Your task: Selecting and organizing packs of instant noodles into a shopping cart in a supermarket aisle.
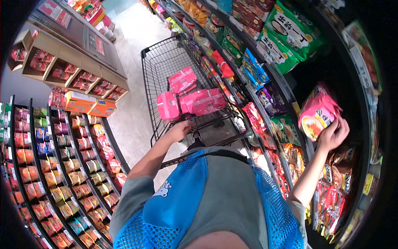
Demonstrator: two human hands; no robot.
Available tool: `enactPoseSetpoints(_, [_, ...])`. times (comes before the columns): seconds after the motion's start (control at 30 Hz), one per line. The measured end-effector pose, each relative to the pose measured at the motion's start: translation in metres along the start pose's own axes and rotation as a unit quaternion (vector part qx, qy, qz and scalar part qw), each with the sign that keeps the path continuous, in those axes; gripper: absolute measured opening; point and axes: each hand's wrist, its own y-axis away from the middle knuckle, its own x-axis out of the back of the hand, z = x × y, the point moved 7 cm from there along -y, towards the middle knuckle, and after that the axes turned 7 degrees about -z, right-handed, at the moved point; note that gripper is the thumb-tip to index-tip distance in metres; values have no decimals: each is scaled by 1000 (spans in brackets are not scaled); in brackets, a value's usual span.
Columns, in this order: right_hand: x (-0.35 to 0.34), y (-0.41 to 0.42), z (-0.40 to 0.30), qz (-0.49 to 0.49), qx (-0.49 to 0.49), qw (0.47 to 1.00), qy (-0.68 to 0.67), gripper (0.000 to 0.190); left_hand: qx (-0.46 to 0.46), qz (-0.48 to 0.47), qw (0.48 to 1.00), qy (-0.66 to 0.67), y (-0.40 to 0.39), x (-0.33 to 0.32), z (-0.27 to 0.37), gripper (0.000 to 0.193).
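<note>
My right hand [334,135] is at the shelf on the right, its fingers around the lower end of a pink multipack of instant noodles [320,118] with a bowl pictured on it. My left hand [182,130] hangs with curled fingers over the near end of a black wire shopping cart [155,62]. Whether those fingers grip anything is hard to see. Inside the cart lie several pink packs, among them an upper one [182,80], a left one [168,106] and a right one [206,102]. They look alike, with clear bands across them.
Green noodle packs [289,34] fill the right shelf farther ahead, and brown packs [342,177] lie nearer me. Rows of cup noodles [77,162] line the left shelf. Orange cartons [90,104] stand beside a cardboard display [74,67]. Tiled floor [130,124] runs between.
</note>
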Motion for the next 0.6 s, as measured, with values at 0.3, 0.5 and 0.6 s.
enactPoseSetpoints(0.3, [-41,-2,-188,-148,154,955,-208,25,74,-202,755,620,4,28,159,78])
enactPoseSetpoints(0.5, [-154,68,-344,-356,244,774,-465,27,-37,-140,579,802,28,80,143,82])
enactPoseSetpoints(0.6, [-176,65,-414,-338,280,721,-536,18,29,-8,627,778,42,102,69,72])
